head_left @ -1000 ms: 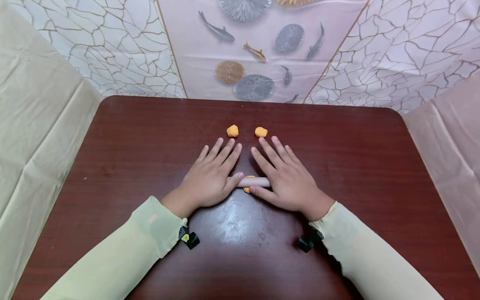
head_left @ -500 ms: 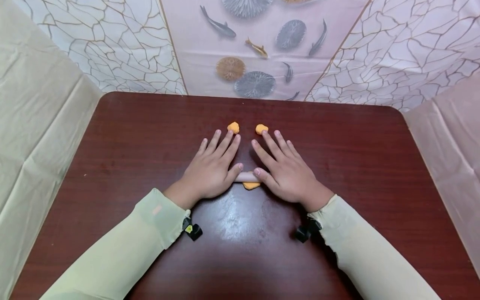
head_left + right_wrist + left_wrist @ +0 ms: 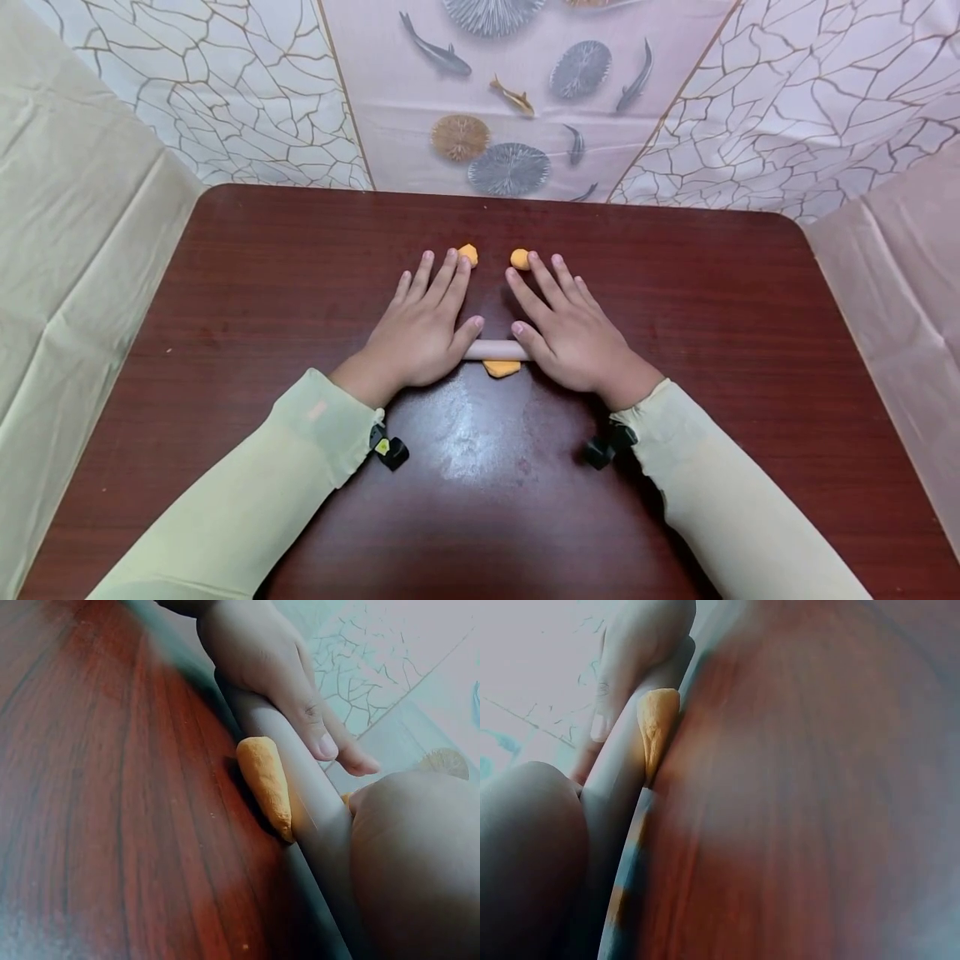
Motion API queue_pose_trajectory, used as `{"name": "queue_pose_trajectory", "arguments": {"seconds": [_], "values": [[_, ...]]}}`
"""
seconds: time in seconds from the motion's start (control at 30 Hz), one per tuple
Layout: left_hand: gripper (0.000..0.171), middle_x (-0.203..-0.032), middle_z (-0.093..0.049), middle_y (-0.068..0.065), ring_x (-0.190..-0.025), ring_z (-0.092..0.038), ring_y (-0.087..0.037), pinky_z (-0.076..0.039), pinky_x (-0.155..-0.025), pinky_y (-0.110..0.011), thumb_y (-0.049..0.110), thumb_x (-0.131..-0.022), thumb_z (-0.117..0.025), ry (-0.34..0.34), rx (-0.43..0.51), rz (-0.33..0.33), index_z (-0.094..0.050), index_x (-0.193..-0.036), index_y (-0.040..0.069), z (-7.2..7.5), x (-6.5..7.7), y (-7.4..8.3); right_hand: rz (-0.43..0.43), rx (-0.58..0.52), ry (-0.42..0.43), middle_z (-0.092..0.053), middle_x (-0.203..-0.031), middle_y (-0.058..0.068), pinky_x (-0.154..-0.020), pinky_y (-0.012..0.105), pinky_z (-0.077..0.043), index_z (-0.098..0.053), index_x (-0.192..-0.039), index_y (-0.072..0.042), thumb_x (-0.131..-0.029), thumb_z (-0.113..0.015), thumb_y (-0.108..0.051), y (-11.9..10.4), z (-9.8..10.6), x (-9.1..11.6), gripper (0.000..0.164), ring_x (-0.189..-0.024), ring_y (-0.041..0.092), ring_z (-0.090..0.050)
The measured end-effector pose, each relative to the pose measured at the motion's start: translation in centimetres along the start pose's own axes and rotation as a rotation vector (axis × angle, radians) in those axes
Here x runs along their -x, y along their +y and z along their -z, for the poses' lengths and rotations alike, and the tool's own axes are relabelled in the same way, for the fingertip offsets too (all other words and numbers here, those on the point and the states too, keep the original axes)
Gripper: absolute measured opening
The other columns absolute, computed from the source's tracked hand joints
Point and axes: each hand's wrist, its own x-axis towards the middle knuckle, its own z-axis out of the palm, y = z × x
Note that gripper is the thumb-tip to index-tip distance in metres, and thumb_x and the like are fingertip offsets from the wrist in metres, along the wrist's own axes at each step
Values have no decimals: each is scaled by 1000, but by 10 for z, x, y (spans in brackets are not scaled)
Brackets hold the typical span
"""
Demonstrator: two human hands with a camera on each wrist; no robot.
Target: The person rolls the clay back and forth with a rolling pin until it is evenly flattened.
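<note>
A pale, smooth rolling pin (image 3: 495, 350) lies crosswise under both hands, its ends hidden beneath them. The left hand (image 3: 418, 340) rests flat on its left part with straight fingers pointing away. On the right part rests the right hand (image 3: 576, 343), also flat, fingers extended and thumb toward the middle. Under the pin is a piece of orange modelling clay (image 3: 501, 368); its near edge sticks out toward the person. In the right wrist view this clay (image 3: 264, 784) looks thick-edged against the pin (image 3: 300, 780). The left wrist view shows the same clay edge (image 3: 658, 727).
Two small orange clay lumps, a left one (image 3: 469, 253) and a right one (image 3: 519, 259), sit just by the fingertips. The dark red-brown table (image 3: 300, 242) has rounded far corners. Patterned cloth (image 3: 240, 100) hangs behind it, and plain cloth (image 3: 82, 250) at the sides.
Both hands have slid a little away from the person, and the pin has rolled forward with them. More of the clay shows on its near side. The thumbs are slightly farther apart.
</note>
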Motion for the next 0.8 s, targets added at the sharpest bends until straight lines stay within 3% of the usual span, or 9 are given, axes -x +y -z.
{"name": "queue_pose_trajectory", "arguments": {"seconds": [0.37, 0.8], "values": [[89, -191, 9, -8, -177, 12, -40, -5, -142, -64, 62, -118, -36, -6, 0, 41, 8, -181, 18, 1, -9, -3, -31, -10, -21, 13, -190, 3, -136, 76, -17, -3, -182, -30, -120, -34, -58, 4, 0, -9, 75, -176, 49, 2], [94, -191, 9, -10, -177, 11, -42, -2, -142, -65, 65, -116, -38, 5, 70, 59, 4, -182, 13, 0, -16, -11, -56, -11, -44, 17, -190, 1, -136, 77, -15, 4, -181, -31, -119, -39, -57, 10, 2, -19, 80, -176, 48, 4]]}}
